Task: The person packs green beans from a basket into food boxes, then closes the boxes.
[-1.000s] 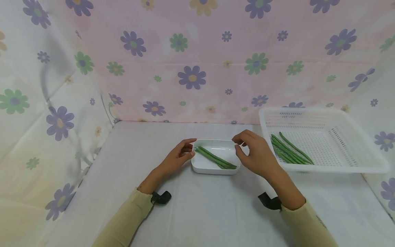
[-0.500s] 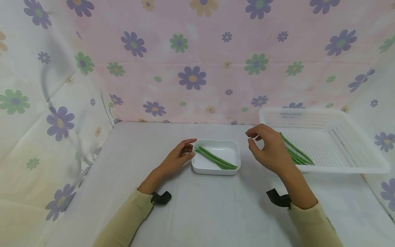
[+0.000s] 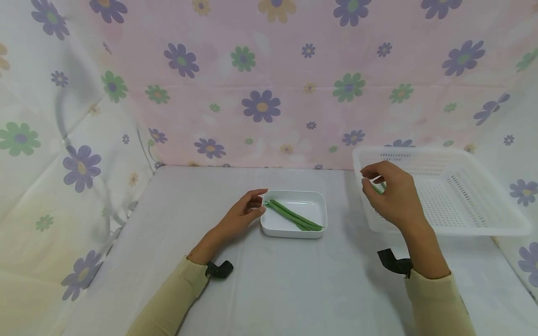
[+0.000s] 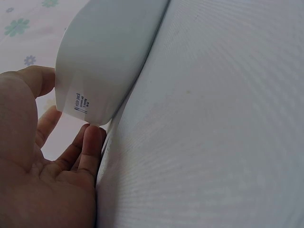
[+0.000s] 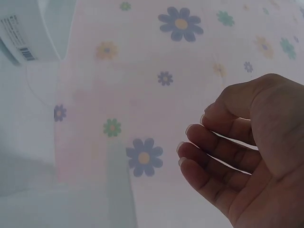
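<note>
Several green beans [image 3: 292, 215] lie slantwise in a small white dish [image 3: 294, 234] at the middle of the table. The left hand [image 3: 239, 213] touches the dish's left end with thumb and fingers; in the left wrist view its fingertips meet the dish wall [image 4: 95, 66] beside printed text. Above the left part of a white perforated basket [image 3: 454, 230] hovers the right hand [image 3: 395, 193], fingers loosely bent and holding nothing. Only bits of the beans in the basket [image 3: 377, 188] show past it. The right wrist view shows the same hand [image 5: 247, 152] with relaxed, empty fingers.
Flower-patterned cloth [image 3: 260, 60] hangs behind the table and at both sides. A white cloth [image 3: 269, 280] covers the tabletop. The basket's right part extends toward the table's right edge, beyond the right hand.
The right hand has moved right, from beside the dish's right end to above the basket, and now covers most of the beans there. The left hand and dish have stayed in place.
</note>
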A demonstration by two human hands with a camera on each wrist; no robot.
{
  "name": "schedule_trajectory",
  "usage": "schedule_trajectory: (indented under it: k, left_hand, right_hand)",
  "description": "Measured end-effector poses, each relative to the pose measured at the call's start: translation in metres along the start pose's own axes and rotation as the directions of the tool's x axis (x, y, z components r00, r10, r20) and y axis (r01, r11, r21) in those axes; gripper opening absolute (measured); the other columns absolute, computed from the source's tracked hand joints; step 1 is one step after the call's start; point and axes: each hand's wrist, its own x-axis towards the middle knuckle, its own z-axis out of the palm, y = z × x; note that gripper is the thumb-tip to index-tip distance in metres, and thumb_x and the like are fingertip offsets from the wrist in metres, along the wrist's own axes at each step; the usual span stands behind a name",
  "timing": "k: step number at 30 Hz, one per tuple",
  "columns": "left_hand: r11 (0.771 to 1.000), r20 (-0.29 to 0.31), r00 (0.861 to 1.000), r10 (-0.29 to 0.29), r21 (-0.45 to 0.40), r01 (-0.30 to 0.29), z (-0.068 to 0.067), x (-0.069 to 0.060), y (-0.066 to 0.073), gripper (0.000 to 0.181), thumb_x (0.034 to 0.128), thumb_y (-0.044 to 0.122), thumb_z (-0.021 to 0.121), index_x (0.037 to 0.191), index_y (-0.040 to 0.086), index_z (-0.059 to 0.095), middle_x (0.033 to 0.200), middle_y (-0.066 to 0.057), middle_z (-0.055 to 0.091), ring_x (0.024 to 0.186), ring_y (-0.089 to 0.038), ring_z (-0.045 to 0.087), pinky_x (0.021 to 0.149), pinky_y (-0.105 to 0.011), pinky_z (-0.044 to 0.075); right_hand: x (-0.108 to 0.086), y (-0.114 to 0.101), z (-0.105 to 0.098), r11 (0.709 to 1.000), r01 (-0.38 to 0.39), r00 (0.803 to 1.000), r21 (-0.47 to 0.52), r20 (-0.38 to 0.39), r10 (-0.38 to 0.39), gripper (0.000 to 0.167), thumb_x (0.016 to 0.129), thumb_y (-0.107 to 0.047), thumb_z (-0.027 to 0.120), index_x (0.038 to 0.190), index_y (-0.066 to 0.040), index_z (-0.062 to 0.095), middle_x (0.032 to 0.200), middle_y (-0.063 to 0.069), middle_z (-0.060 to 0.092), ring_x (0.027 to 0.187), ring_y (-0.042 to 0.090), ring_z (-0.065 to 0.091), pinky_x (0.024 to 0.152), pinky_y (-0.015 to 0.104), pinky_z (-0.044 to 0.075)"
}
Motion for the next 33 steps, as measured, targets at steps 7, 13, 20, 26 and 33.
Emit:
schedule_trajectory:
  k: [7, 13, 20, 26, 33]
  left_hand:
    - [1.0, -0.003, 1.0, 0.015, -0.01, -0.015, 0.0, -0.001, 0.002, 0.056, 0.1086, 0.029, 0.064, 0.16, 0.029, 0.044, 0.142, -0.011, 0.057, 0.134, -0.027, 0.057, 0.115, -0.05, 0.045]
    - [1.0, -0.008, 1.0, 0.014, -0.016, -0.014, 0.0, 0.0, 0.002, 0.055, 0.1084, 0.029, 0.065, 0.16, 0.029, 0.045, 0.142, -0.011, 0.057, 0.133, -0.027, 0.058, 0.113, -0.05, 0.046]
    - [1.0, -0.007, 1.0, 0.014, -0.003, -0.014, 0.0, 0.0, 0.0, 0.055, 0.1084, 0.03, 0.064, 0.16, 0.03, 0.045, 0.141, -0.011, 0.057, 0.133, -0.027, 0.058, 0.114, -0.05, 0.046]
    - [1.0, -0.007, 1.0, 0.014, -0.01, -0.014, 0.0, 0.0, 0.0, 0.055, 0.1079, 0.03, 0.065, 0.159, 0.029, 0.046, 0.141, -0.012, 0.058, 0.133, -0.027, 0.058, 0.114, -0.051, 0.045]
    - [1.0, -0.002, 1.0, 0.014, -0.014, -0.014, -0.001, 0.0, 0.0, 0.055, 0.1083, 0.029, 0.065, 0.16, 0.03, 0.045, 0.141, -0.012, 0.057, 0.133, -0.027, 0.058, 0.114, -0.051, 0.045]
  right_hand:
    - [-0.003, 0.02, -0.012, 0.999, -0.031, 0.999, -0.014, -0.018, 0.031, 0.018, 0.092, 0.005, 0.071, 0.11, 0.002, 0.074, 0.104, 0.014, 0.074, 0.093, 0.029, 0.069, 0.081, 0.014, 0.046]
    - [-0.006, 0.035, -0.021, 0.994, -0.098, 0.995, -0.038, 0.033, 0.099, 0.017, 0.096, -0.002, 0.071, 0.113, 0.001, 0.073, 0.104, 0.016, 0.073, 0.091, 0.032, 0.07, 0.081, 0.012, 0.045]
    - [-0.008, 0.047, -0.024, 0.964, -0.241, 0.942, -0.112, 0.213, 0.26, 0.021, 0.098, -0.009, 0.073, 0.115, 0.002, 0.072, 0.104, 0.02, 0.075, 0.092, 0.036, 0.071, 0.08, 0.04, 0.054]
    - [-0.009, 0.061, -0.023, 0.944, -0.279, 0.875, -0.174, 0.359, 0.325, 0.026, 0.098, -0.014, 0.074, 0.117, 0.004, 0.071, 0.109, 0.024, 0.073, 0.097, 0.042, 0.07, 0.084, 0.061, 0.054]
    - [-0.012, 0.076, -0.019, 0.936, -0.28, 0.805, -0.212, 0.479, 0.35, 0.03, 0.095, -0.014, 0.078, 0.115, 0.006, 0.071, 0.102, 0.02, 0.073, 0.095, 0.038, 0.068, 0.084, 0.06, 0.054]
